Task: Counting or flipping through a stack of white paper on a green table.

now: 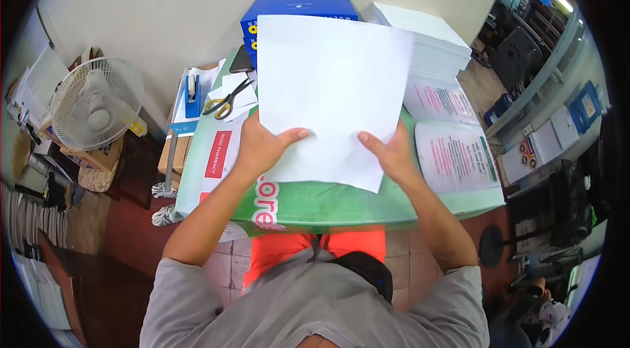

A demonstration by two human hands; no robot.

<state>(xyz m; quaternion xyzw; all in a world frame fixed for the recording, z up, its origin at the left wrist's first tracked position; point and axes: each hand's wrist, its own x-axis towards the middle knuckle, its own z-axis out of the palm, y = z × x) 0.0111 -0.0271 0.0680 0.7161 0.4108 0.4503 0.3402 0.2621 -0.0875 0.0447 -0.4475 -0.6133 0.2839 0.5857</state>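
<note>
Both of my hands hold up white paper [331, 85] above the table; whether it is one sheet or a thin stack I cannot tell. My left hand [266, 144] grips its lower left part, thumb on top and fingers hidden beneath. On the lower right side, my right hand [390, 151] does the same, its thumb pressed on the face. The paper is tilted and blank on the side I see. Under it lies a green printed table cover [315, 207]. Behind it stand blue boxes [298, 5], partly hidden, and a tall stack of white paper [423, 30].
Scissors [226, 102] with yellow-and-black handles lie on paper scraps at the left, near a dark phone [241, 59] and a blue stapler-like tool [192, 95]. Wrapped printed packs [456, 154] cover the table's right side. A white fan [98, 105] stands further left.
</note>
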